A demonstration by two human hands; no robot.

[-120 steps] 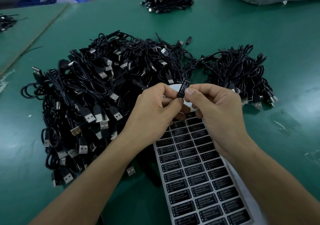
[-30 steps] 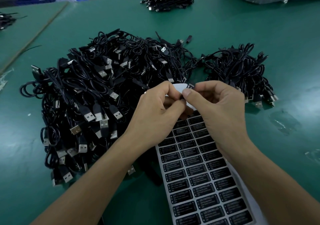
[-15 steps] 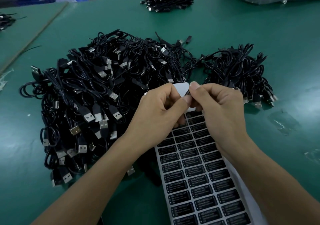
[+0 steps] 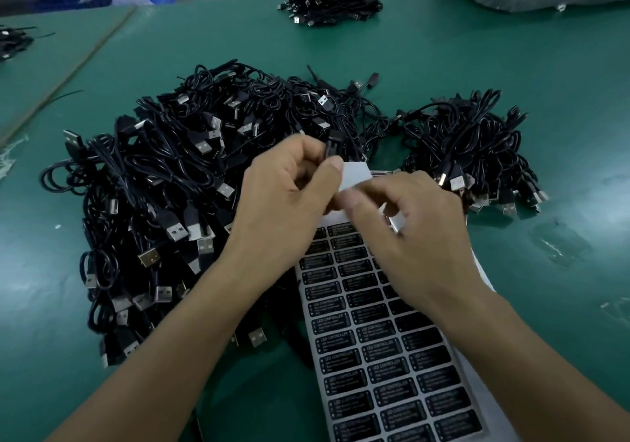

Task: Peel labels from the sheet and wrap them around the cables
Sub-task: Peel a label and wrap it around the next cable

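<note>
Green tabletop (image 4: 443,49) carries a large heap of black USB cables (image 4: 170,186), centre left. The label sheet (image 4: 375,339) lies at lower centre, its white top end curled up. The left hand (image 4: 286,196) pinches that curled end. The right hand (image 4: 409,227), blurred, has its fingers curled at the same edge; its grasp cannot be determined.

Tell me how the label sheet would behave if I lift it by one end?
Probably floppy: the label sheet curls upward where the left hand pinches its far end. Likely light too, since it looks paper-thin and lies flat on the green table.
</note>
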